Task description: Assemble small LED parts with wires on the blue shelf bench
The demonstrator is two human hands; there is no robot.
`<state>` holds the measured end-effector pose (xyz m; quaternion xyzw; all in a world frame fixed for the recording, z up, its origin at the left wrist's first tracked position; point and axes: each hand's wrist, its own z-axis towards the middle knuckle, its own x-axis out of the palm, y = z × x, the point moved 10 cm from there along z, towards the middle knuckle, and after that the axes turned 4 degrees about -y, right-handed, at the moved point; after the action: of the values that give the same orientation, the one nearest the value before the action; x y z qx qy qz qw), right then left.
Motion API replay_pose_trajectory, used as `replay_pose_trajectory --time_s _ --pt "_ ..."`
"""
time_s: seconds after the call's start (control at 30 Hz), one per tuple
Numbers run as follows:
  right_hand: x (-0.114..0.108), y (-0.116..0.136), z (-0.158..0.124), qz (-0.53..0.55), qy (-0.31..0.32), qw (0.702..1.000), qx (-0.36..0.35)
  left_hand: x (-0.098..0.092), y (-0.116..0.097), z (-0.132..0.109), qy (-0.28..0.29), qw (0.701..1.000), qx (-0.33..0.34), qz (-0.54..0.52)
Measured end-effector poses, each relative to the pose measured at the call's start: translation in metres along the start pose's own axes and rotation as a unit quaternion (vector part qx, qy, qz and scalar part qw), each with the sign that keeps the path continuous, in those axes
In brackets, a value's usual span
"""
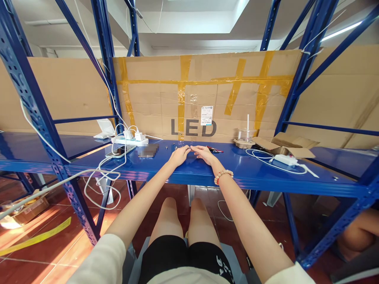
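Observation:
My left hand and my right hand meet above the blue shelf top, fingertips touching. Both are closed in a pinch, and whatever lies between the fingers is too small or hidden to make out. Just behind my right hand lie several slim red and black pen-like items. A few tiny shiny pieces rest left of my left hand. Further left is a blurred-out dark flat object. A beaded bracelet circles my right wrist.
A white power strip with plugs and tangled cables stands left, beside a phone. At right are a clear cup in a carton holder, an open cardboard box and a white adapter with cable. A cardboard panel closes the back.

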<state>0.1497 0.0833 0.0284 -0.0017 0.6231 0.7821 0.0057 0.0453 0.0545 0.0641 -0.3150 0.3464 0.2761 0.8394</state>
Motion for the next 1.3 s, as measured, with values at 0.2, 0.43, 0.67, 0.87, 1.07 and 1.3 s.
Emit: replay_pose_trajectory --time_s 0.2,0.43,0.67,0.87,1.07,1.3 --pt "-0.001 -0.001 0.001 0.005 -0.005 1.000 -0.002 0.003 0.004 0.003 -0.009 1.000 0.006 -0.002" --pt "-0.004 -0.003 0.004 0.014 -0.008 1.000 -0.005 0.005 0.009 0.004 -0.010 1.000 -0.001 -0.028" --pt "-0.002 -0.005 0.004 0.003 0.005 1.000 0.005 0.005 0.008 0.004 -0.008 0.999 0.007 -0.044" --pt "-0.001 -0.003 0.002 0.001 0.005 1.000 -0.001 0.005 0.010 0.004 -0.011 0.999 0.005 -0.053" --pt "-0.001 -0.004 0.004 -0.008 0.004 1.000 -0.009 0.007 0.010 0.004 -0.005 0.999 -0.002 -0.049" --pt "-0.002 -0.010 0.010 -0.015 0.008 1.000 -0.016 0.009 0.011 0.004 0.003 0.999 -0.003 -0.049"
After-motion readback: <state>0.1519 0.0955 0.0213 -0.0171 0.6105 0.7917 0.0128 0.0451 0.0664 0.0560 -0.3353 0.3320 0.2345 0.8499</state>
